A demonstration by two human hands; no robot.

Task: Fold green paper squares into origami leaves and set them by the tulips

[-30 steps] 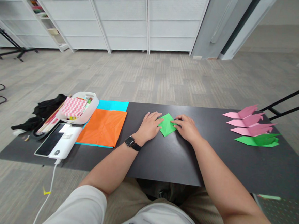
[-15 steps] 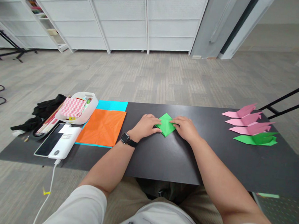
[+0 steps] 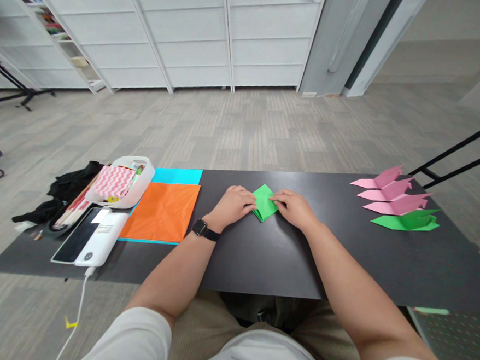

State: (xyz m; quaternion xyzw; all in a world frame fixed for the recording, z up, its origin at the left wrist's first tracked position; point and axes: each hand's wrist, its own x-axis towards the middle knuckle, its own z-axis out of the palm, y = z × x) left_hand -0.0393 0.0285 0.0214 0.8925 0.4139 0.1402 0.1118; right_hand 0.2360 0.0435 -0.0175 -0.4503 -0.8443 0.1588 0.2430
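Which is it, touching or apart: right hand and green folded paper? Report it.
Touching. The head view shows the right hand's fingers lying over the right corner of the green folded paper, with no gap between.

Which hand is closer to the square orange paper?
Left: the left hand is right of the square orange paper; the right hand is farther right, beyond the green folded paper diamond.

No legible text: marks on white shirt (image 3: 265, 350) and white device (image 3: 99, 246) too small
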